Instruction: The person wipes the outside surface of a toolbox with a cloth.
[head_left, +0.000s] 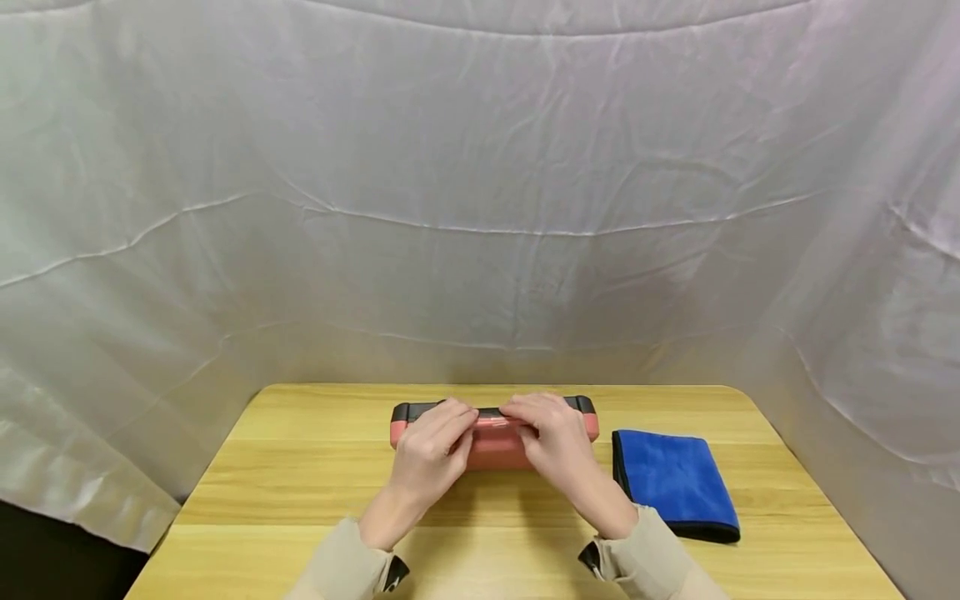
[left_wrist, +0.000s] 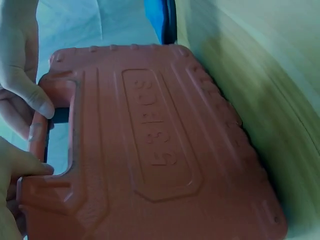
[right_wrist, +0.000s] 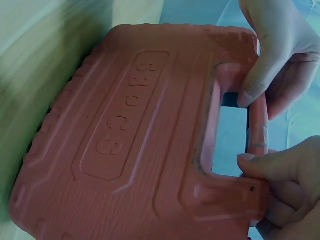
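A red and black hard carry case [head_left: 498, 454], embossed "53PCS" on its red face, stands on edge with its handle up. My left hand [head_left: 431, 450] grips the left end of the top edge. Toward the right end, my right hand [head_left: 558, 437] grips the same edge. In the right wrist view both thumbs press the red side of the handle [right_wrist: 257, 130], while the other fingers reach over to the black side. The black half [head_left: 581, 404] shows only as a strip behind the red one.
A folded blue cloth [head_left: 675, 483] with black trim lies right of the case. The wooden table [head_left: 300, 475] carries both. Pale curtains [head_left: 480, 250] hang behind the table and at both sides.
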